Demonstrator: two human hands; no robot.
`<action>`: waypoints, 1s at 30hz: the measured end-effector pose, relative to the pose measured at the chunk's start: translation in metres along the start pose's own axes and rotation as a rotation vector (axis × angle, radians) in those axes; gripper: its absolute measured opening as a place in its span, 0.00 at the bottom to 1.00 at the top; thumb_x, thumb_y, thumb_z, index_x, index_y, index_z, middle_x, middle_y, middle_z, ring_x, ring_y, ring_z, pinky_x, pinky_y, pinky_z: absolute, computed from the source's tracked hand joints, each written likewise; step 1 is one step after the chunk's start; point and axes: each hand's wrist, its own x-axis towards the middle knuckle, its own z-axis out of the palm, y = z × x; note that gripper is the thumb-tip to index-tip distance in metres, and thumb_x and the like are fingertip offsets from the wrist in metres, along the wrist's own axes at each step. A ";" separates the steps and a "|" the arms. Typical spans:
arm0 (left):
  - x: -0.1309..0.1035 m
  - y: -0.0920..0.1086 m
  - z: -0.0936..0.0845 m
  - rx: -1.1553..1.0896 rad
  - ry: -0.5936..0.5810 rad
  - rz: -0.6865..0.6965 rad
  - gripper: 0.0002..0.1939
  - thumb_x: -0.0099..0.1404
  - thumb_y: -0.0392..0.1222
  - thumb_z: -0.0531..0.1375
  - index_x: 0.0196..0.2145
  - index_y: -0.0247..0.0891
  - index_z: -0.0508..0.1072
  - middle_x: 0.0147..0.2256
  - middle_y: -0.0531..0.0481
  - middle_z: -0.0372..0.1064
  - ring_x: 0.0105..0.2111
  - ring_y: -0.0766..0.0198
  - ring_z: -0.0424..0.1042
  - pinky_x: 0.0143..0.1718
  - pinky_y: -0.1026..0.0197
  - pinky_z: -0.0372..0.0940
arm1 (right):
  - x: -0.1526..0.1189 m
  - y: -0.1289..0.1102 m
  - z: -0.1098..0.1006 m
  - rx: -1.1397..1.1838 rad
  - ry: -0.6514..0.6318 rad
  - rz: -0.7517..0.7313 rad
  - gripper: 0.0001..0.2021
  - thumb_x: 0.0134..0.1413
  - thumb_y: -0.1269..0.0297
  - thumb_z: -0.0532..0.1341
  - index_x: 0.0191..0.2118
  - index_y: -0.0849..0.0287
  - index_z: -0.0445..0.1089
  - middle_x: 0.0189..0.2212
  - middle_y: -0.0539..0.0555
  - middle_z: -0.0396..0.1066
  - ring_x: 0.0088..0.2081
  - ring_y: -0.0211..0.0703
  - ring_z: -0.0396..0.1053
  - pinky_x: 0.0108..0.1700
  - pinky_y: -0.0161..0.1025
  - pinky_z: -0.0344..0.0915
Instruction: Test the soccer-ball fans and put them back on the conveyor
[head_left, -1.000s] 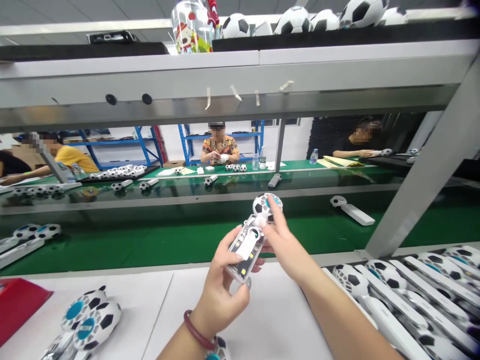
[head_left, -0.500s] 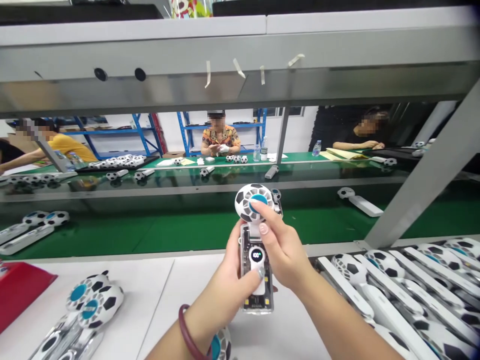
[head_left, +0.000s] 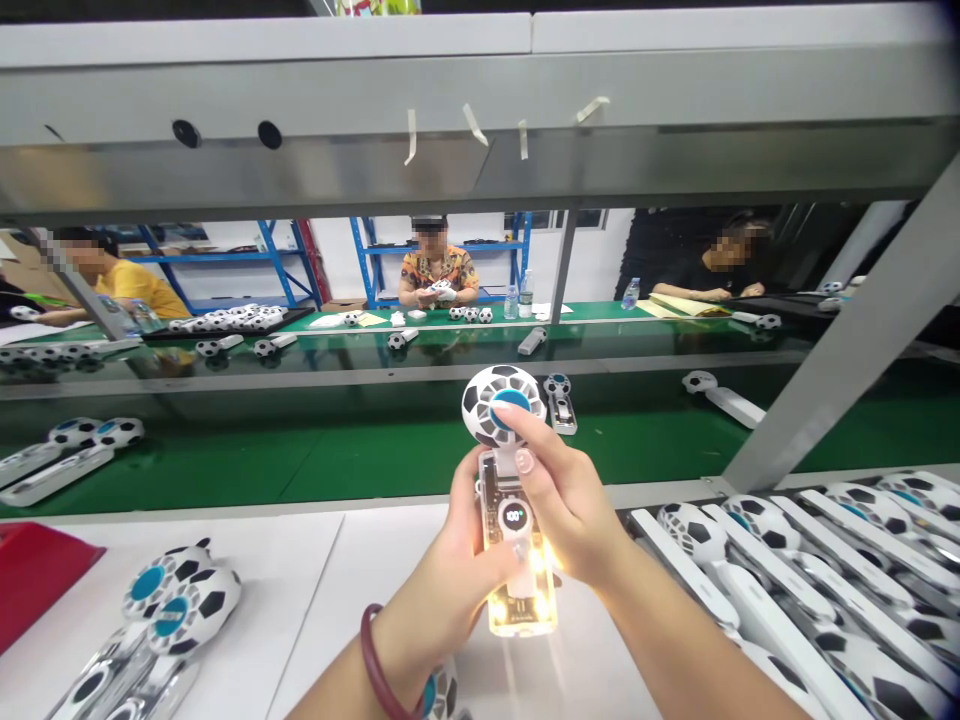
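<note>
A handheld fan [head_left: 517, 615] with a soccer-ball-patterned head and a clear body is held upright in front of me. Its round display reads 100, and the lower body glows warm yellow. My left hand [head_left: 457, 555] wraps around the body from the left, thumb on the front below the display. With my right hand [head_left: 574, 500] I grip the body's right side, and the index fingertip touches the blue centre of the fan head [head_left: 504, 405]. Another ball-headed fan, partly hidden by my left wrist, lies on the white table [head_left: 315, 600] below.
Two clear-bodied fans [head_left: 184, 610] lie at left near a red object [head_left: 37, 580]. Many white fans [head_left: 765, 600] fill a tray at right. Beyond, a green conveyor [head_left: 360, 450] carries several fans. A metal post [head_left: 847, 320] slants at right; co-workers [head_left: 439, 270] sit opposite.
Lights in the held fan's clear body have come on. Both hands keep their grip. The view has shifted slightly, and a fan on the belt behind now shows more fully.
</note>
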 end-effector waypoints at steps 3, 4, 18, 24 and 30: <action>0.000 -0.001 -0.001 0.011 -0.011 0.012 0.38 0.57 0.41 0.62 0.57 0.49 0.43 0.52 0.43 0.57 0.50 0.52 0.63 0.44 0.53 0.64 | 0.000 -0.002 0.000 -0.022 -0.002 -0.028 0.19 0.60 0.68 0.49 0.56 0.42 0.57 0.38 0.47 0.71 0.35 0.37 0.69 0.37 0.34 0.66; 0.000 -0.002 -0.001 0.017 -0.011 0.013 0.38 0.57 0.40 0.62 0.57 0.49 0.43 0.52 0.44 0.57 0.50 0.52 0.63 0.44 0.53 0.64 | 0.000 -0.002 0.000 -0.028 0.000 -0.041 0.20 0.60 0.68 0.49 0.56 0.42 0.57 0.39 0.47 0.71 0.35 0.37 0.69 0.36 0.35 0.66; -0.001 -0.005 -0.003 0.009 -0.061 0.008 0.46 0.55 0.43 0.64 0.60 0.52 0.36 0.51 0.44 0.60 0.49 0.52 0.64 0.47 0.51 0.63 | 0.001 -0.009 -0.003 -0.098 -0.018 -0.039 0.22 0.58 0.70 0.48 0.56 0.44 0.56 0.39 0.47 0.70 0.37 0.39 0.69 0.38 0.36 0.65; -0.003 -0.004 0.000 0.022 -0.039 -0.011 0.49 0.53 0.44 0.65 0.60 0.52 0.35 0.51 0.43 0.59 0.47 0.51 0.66 0.44 0.49 0.65 | 0.002 -0.011 -0.004 -0.098 -0.028 0.019 0.21 0.58 0.69 0.48 0.56 0.45 0.57 0.39 0.48 0.71 0.38 0.41 0.69 0.39 0.36 0.65; -0.003 -0.002 0.003 -0.009 -0.039 -0.027 0.47 0.53 0.45 0.65 0.60 0.51 0.37 0.50 0.42 0.60 0.43 0.52 0.68 0.43 0.48 0.64 | 0.001 -0.011 -0.004 -0.109 -0.037 0.078 0.21 0.58 0.69 0.48 0.56 0.44 0.57 0.39 0.47 0.70 0.38 0.40 0.69 0.38 0.36 0.65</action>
